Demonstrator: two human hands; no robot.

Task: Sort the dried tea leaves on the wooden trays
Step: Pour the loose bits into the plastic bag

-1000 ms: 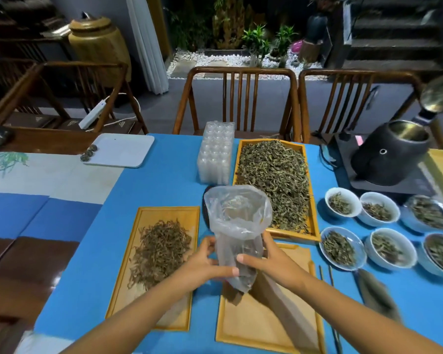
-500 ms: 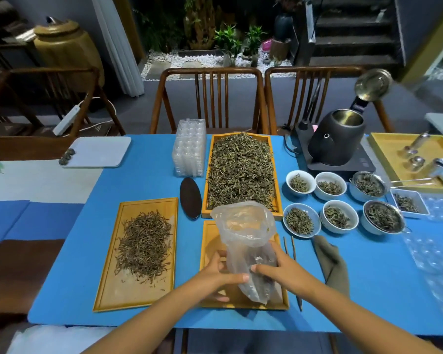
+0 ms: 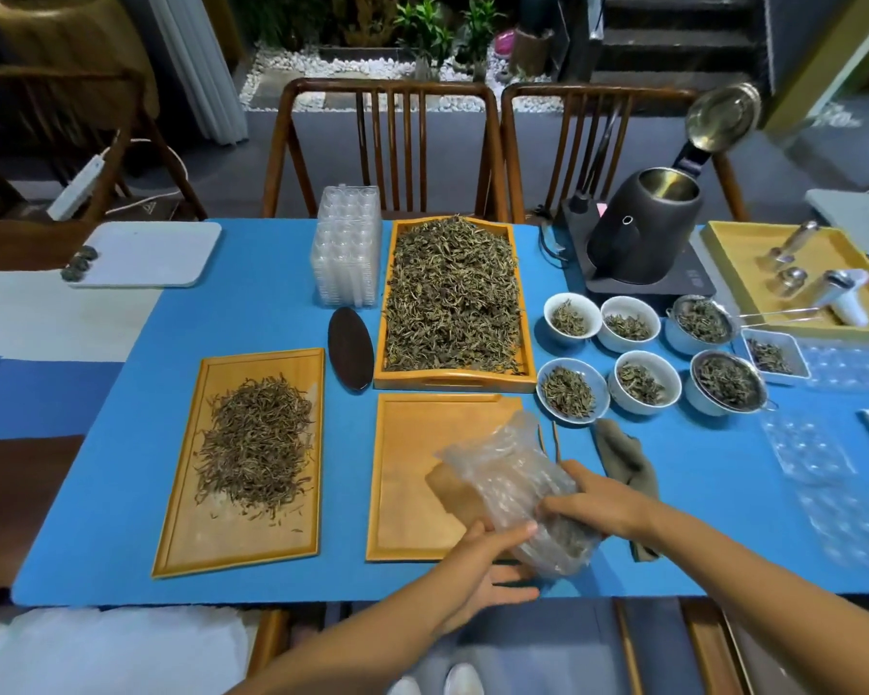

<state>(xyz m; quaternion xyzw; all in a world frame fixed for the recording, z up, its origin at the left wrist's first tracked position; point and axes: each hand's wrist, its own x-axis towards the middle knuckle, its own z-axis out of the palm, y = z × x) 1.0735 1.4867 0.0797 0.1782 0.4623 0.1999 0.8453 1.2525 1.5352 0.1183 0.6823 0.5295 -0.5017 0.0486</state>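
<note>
Both hands on a clear plastic bag (image 3: 510, 486) lying tilted over the near-right corner of the bare wooden tray (image 3: 412, 474). Right hand (image 3: 590, 504) grip wraps the bag's lower end from the right; left hand (image 3: 482, 569) cups it from below, fingers fairly straight, thumb on top. Some dried leaves visible inside the bag.

Left of the grip: flat tray with a dark leaf pile (image 3: 254, 443). Beyond the grip: deep tray heaped with greenish leaves (image 3: 452, 293). Beyond-right: bowls of leaves (image 3: 638, 381), black kettle (image 3: 643, 228), lid up.

Blue tabletop (image 3: 121, 469). Two wooden chairs (image 3: 382, 143) on the far side, then a pebble bed with plants (image 3: 422, 32) and stairs.
</note>
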